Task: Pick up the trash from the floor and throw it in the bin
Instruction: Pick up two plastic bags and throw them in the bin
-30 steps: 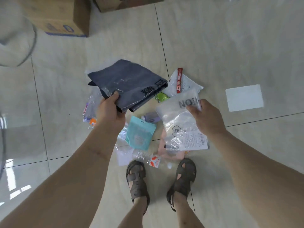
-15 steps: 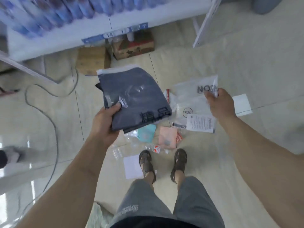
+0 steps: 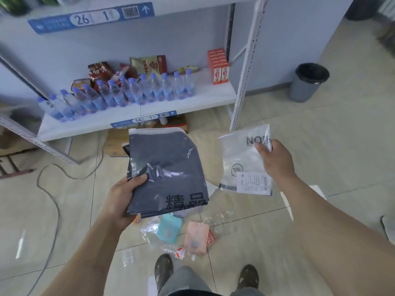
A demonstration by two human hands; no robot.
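Note:
My left hand (image 3: 123,197) grips a dark grey plastic bag (image 3: 168,169) with black characters, held flat at chest height. My right hand (image 3: 275,161) pinches the top corner of a clear white plastic bag (image 3: 241,161) that carries a printed label. On the floor by my feet lie more trash: a teal pouch (image 3: 168,228), a pink pouch (image 3: 195,237), a crushed clear bottle (image 3: 174,251) and clear wrappers. A grey bin (image 3: 305,86) with a black liner stands at the far right, beside the shelf post.
A white metal shelf (image 3: 136,112) ahead holds several water bottles, snack bags and red cartons. Cardboard boxes sit under it. A grey cable (image 3: 49,189) loops over the tiled floor at left. My sandalled feet are at the bottom.
I have straightened up: both hands rose with their bags and the floor trash dropped lower in view. The shelf and the bin came into sight.

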